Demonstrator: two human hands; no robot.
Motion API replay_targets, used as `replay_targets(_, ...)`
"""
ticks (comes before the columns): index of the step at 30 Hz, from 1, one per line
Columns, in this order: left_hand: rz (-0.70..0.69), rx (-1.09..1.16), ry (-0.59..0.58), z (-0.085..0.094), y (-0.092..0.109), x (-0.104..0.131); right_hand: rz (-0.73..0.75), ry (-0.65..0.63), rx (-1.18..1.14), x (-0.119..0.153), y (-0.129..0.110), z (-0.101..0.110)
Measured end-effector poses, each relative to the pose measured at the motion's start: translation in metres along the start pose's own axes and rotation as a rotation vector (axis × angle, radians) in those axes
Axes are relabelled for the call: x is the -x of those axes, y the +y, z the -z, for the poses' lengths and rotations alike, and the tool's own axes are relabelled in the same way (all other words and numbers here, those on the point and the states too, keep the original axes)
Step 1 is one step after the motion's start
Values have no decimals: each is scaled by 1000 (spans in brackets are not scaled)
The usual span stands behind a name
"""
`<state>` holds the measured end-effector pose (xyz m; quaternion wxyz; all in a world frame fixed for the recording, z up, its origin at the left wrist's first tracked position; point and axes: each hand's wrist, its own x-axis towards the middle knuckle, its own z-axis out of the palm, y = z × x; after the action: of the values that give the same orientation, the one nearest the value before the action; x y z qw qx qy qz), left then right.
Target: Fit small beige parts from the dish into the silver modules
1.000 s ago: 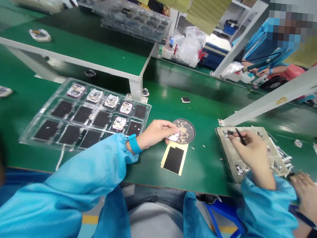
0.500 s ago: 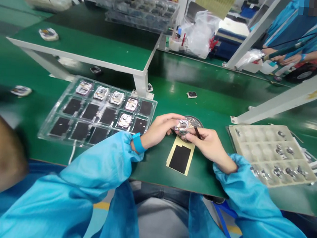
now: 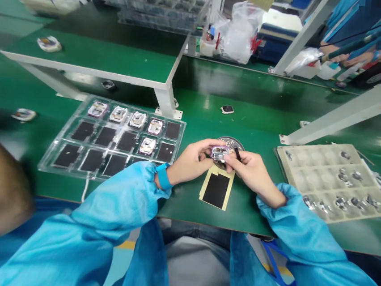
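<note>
Between fingers and thumb, my left hand (image 3: 193,160) grips a small watch case (image 3: 220,153) with its inner parts facing up. My right hand (image 3: 250,169) pinches a dark, thin tool (image 3: 237,154) and has its fingertips at the case's right edge. Beneath both hands is a round metal disc (image 3: 233,143), partly covered. A yellow sheet with a black rectangle (image 3: 216,190) lies just in front of them. To the left, a clear tray (image 3: 66,139) holds several watch cases and black pads.
A beige tray (image 3: 322,178) with small metal parts lies on the right. A raised green shelf (image 3: 118,55) stands at the back left, and a slanted white post (image 3: 345,108) at the right. Another person's arm (image 3: 1,178) is at the left edge.
The watch case is now tilted so its inside shows more clearly, and my right fingertips have shifted to its right edge. The whole view has moved slightly.
</note>
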<state>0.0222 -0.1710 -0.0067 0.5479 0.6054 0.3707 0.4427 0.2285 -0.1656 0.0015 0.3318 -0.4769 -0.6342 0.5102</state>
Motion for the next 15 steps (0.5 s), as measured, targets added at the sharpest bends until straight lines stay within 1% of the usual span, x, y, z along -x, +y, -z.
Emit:
replay_targets(4, 9, -126, 4, 0, 0, 2, -57, 6, -90, 0, 2, 1)
replay_targets(8, 15, -193, 31, -1, -1, 2, -60, 38, -139, 0, 5, -1)
replay_targets(13, -49, -320, 56, 1, 1, 3, -54, 55, -158, -1, 7, -3)
replay_targets(15, -70, -331, 62, 2, 2, 3, -43, 65, -130, -1, 8, -4)
